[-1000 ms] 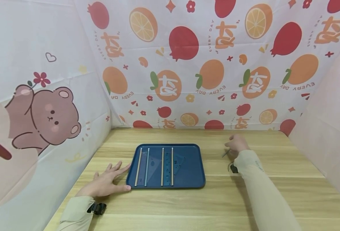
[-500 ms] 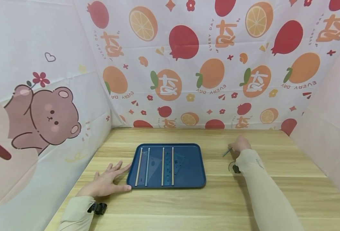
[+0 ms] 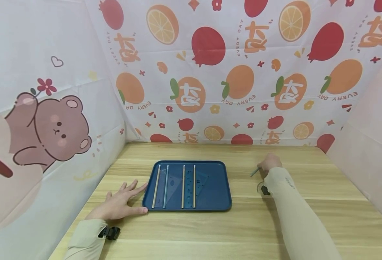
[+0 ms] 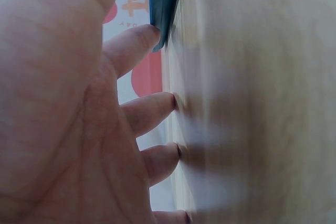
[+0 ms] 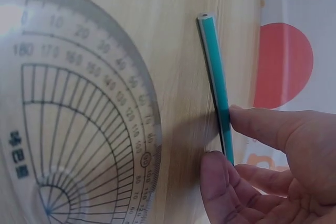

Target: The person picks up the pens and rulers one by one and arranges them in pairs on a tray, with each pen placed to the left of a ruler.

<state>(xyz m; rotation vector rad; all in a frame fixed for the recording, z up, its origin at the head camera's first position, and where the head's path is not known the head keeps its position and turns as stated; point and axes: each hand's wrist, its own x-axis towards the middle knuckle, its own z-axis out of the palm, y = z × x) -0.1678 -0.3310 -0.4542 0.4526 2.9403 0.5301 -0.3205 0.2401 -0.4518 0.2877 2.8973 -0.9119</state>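
My right hand (image 3: 270, 163) is at the right of the table and pinches a teal pencil (image 5: 218, 77) between thumb and fingers. The pencil's flat end points away from the hand. Close by the right wrist is a clear protractor (image 5: 100, 87) with black degree marks. My left hand (image 3: 121, 204) has its fingers spread, with index finger and thumb touching the left edge of a dark blue tray (image 3: 215, 186). In the left wrist view its other fingertips rest on the table.
On the tray lie several pencils, among them a blue pencil (image 3: 166, 187) and a plain wood pencil (image 3: 183, 187). Between them are a blue ruler (image 3: 188, 189) and clear set squares, one set square (image 3: 174, 184) toward the left. Printed cloth (image 3: 207, 90) walls the table.
My right hand has shifted slightly right with the teal pencil, its fingers now more tucked down behind it. The left hand and the tray stay in place.
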